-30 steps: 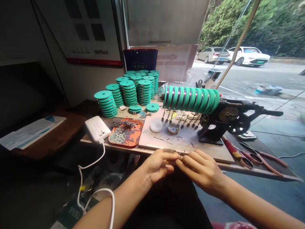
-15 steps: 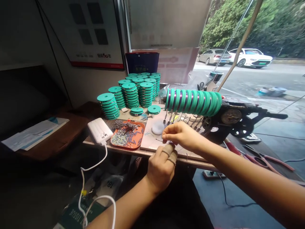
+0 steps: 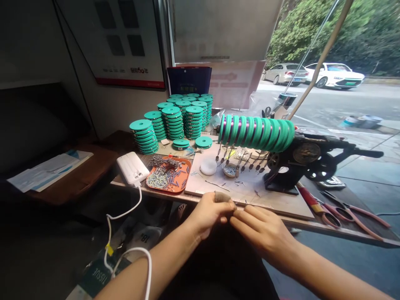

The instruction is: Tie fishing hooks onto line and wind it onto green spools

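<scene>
My left hand (image 3: 211, 212), with finger covers on it, is closed in a pinch at the front edge of the pale board (image 3: 203, 184). My right hand (image 3: 264, 227) meets it fingertip to fingertip, its fingers pressed together. What they pinch is hidden or too small to make out. Just beyond the hands lie a thin dark rod (image 3: 217, 185) and a few tiny metal pieces (image 3: 256, 193). Further back are a white round pad (image 3: 208, 167) and a small bowl of grey beads (image 3: 230, 170). Above these, a row of green spools (image 3: 256, 132) sits on a hand-cranked winder (image 3: 308, 152), small dark pieces dangling beneath.
An orange tray (image 3: 186, 183) of small tubes and a white power bank (image 3: 133, 168) with a cable lie left. Stacks of green spools (image 3: 173, 123) stand behind. Scissors (image 3: 336, 212) and red-handled pliers (image 3: 365, 216) lie at the right table edge.
My right hand has come down and toward me from above the board, to the right of my left hand. My left hand has turned and stays near the edge. The bowl now shows.
</scene>
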`<move>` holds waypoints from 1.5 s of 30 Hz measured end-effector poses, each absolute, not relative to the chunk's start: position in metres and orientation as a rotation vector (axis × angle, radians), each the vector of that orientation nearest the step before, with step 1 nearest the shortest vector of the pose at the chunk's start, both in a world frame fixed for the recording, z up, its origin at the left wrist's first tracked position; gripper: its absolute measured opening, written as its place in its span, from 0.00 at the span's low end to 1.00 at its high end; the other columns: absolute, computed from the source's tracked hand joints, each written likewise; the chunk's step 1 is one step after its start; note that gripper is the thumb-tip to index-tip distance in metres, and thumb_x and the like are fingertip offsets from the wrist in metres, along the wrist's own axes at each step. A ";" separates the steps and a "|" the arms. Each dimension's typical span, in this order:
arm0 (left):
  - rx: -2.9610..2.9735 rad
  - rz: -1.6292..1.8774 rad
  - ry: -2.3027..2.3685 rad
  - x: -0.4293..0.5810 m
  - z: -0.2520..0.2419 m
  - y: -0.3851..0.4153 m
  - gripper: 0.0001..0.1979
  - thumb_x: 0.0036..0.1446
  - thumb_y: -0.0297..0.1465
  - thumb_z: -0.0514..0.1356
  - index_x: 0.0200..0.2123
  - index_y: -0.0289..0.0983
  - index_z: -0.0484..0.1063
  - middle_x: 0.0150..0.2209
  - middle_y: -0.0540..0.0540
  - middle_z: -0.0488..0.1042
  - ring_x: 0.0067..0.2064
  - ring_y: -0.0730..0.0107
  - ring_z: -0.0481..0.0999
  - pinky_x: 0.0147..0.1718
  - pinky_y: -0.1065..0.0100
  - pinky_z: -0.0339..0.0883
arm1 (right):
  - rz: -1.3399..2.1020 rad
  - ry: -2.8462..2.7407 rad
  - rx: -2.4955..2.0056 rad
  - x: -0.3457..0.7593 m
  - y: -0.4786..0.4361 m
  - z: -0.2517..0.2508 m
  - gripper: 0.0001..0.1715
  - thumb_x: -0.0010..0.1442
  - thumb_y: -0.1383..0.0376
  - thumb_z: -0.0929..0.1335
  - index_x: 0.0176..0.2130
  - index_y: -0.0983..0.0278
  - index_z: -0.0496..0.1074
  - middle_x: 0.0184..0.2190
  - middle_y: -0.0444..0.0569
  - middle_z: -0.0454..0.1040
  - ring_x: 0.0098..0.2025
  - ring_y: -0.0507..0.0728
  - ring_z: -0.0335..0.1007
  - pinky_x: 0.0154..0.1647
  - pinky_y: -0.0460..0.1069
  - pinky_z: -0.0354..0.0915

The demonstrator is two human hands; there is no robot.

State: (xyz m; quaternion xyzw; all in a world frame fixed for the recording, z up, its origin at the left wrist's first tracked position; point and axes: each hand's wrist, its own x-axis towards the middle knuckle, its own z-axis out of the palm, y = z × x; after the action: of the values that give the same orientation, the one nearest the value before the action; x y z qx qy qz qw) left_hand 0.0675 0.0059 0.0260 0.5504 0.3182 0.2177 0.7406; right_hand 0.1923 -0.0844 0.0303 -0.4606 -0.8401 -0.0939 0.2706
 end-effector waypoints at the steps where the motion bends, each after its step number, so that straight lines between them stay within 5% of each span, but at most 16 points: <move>1: 1.263 0.531 0.713 0.067 0.024 0.004 0.04 0.43 0.26 0.60 0.20 0.35 0.67 0.21 0.51 0.62 0.24 0.76 0.61 0.23 0.73 0.57 | -0.062 -2.202 -1.267 0.191 -0.084 0.033 0.16 0.59 0.72 0.58 0.29 0.65 0.71 0.24 0.50 0.72 0.25 0.55 0.64 0.24 0.49 0.59; 5: 1.908 0.935 0.740 0.062 0.011 -0.001 0.07 0.48 0.22 0.56 0.30 0.35 0.73 0.38 0.40 0.70 0.43 0.61 0.67 0.45 0.61 0.60 | 0.379 -1.953 -1.345 0.197 -0.055 0.056 0.09 0.58 0.69 0.62 0.30 0.66 0.71 0.25 0.47 0.73 0.27 0.52 0.67 0.27 0.46 0.63; 8: 2.341 1.151 0.740 0.058 0.003 -0.003 0.13 0.52 0.21 0.52 0.36 0.35 0.73 0.43 0.35 0.71 0.45 0.56 0.68 0.45 0.57 0.61 | 0.710 -1.764 -1.501 0.199 -0.014 0.074 0.09 0.54 0.66 0.64 0.26 0.68 0.69 0.18 0.43 0.69 0.19 0.49 0.62 0.20 0.44 0.59; 11: 2.258 1.080 0.719 0.058 0.008 -0.002 0.09 0.50 0.23 0.54 0.30 0.37 0.73 0.36 0.39 0.73 0.38 0.60 0.70 0.39 0.61 0.63 | 0.845 -1.748 -1.541 0.194 0.006 0.082 0.11 0.52 0.66 0.65 0.21 0.68 0.69 0.14 0.42 0.67 0.17 0.48 0.59 0.18 0.43 0.56; 14: 1.555 0.753 0.742 0.061 0.021 0.003 0.05 0.46 0.25 0.58 0.21 0.36 0.69 0.23 0.48 0.66 0.27 0.72 0.64 0.26 0.71 0.61 | 0.548 -1.801 -1.540 0.194 -0.016 0.077 0.08 0.54 0.66 0.64 0.27 0.67 0.70 0.21 0.45 0.71 0.22 0.49 0.63 0.23 0.44 0.59; 19: 1.019 0.387 0.661 0.066 0.030 0.012 0.05 0.41 0.27 0.60 0.19 0.33 0.65 0.21 0.51 0.62 0.19 0.82 0.56 0.16 0.79 0.48 | -0.552 -2.246 -1.183 0.206 -0.070 0.049 0.13 0.60 0.72 0.59 0.34 0.66 0.71 0.25 0.49 0.73 0.24 0.52 0.63 0.25 0.48 0.56; 23: 1.059 0.399 0.658 0.068 0.029 0.008 0.06 0.42 0.27 0.59 0.19 0.33 0.65 0.21 0.51 0.62 0.20 0.81 0.58 0.16 0.78 0.48 | -0.669 -2.318 -1.144 0.199 -0.084 0.025 0.14 0.60 0.73 0.58 0.34 0.69 0.71 0.23 0.50 0.72 0.23 0.54 0.61 0.23 0.50 0.54; 26: 1.166 0.497 0.701 0.067 0.026 0.004 0.05 0.42 0.26 0.61 0.19 0.33 0.67 0.21 0.52 0.63 0.21 0.78 0.61 0.20 0.75 0.55 | -0.367 -2.271 -1.217 0.190 -0.089 0.022 0.17 0.61 0.73 0.56 0.31 0.69 0.71 0.24 0.51 0.72 0.25 0.54 0.62 0.24 0.49 0.56; 31: 1.861 0.950 0.738 0.059 0.010 -0.002 0.07 0.48 0.23 0.57 0.30 0.36 0.73 0.38 0.41 0.71 0.44 0.61 0.68 0.45 0.63 0.60 | 0.532 -1.863 -1.321 0.192 -0.059 0.055 0.09 0.57 0.68 0.63 0.29 0.66 0.71 0.25 0.46 0.73 0.27 0.51 0.66 0.28 0.45 0.61; 34: 2.181 1.099 0.735 0.056 0.002 -0.005 0.11 0.51 0.23 0.53 0.36 0.37 0.74 0.43 0.37 0.72 0.44 0.58 0.69 0.46 0.58 0.60 | 0.842 -1.625 -1.509 0.194 -0.016 0.076 0.08 0.52 0.66 0.66 0.24 0.67 0.69 0.20 0.44 0.70 0.22 0.50 0.64 0.24 0.44 0.61; 37: 1.968 0.998 0.741 0.057 0.008 -0.005 0.06 0.49 0.24 0.56 0.27 0.37 0.74 0.35 0.39 0.73 0.38 0.60 0.69 0.41 0.60 0.61 | 0.933 -1.676 -1.545 0.190 0.005 0.083 0.09 0.49 0.68 0.67 0.20 0.68 0.69 0.16 0.43 0.69 0.19 0.49 0.62 0.21 0.44 0.59; 40: 1.511 0.775 0.750 0.060 0.021 0.000 0.06 0.45 0.25 0.59 0.19 0.35 0.68 0.23 0.47 0.67 0.28 0.71 0.65 0.29 0.70 0.61 | 0.632 -1.744 -1.553 0.191 -0.016 0.079 0.06 0.53 0.67 0.66 0.27 0.68 0.71 0.19 0.44 0.69 0.21 0.50 0.62 0.22 0.45 0.57; 45: 0.907 0.382 0.664 0.064 0.029 0.012 0.05 0.39 0.25 0.60 0.19 0.32 0.65 0.21 0.52 0.61 0.19 0.83 0.55 0.16 0.80 0.48 | -0.478 -2.232 -1.192 0.205 -0.071 0.050 0.13 0.60 0.72 0.59 0.32 0.67 0.72 0.23 0.49 0.72 0.24 0.52 0.62 0.25 0.48 0.55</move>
State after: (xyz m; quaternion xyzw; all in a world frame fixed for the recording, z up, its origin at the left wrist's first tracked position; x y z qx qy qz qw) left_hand 0.0643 0.0123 0.0291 0.4273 0.3126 0.1798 0.8290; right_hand 0.2051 -0.0713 0.0499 -0.4445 -0.8322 -0.1783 0.2795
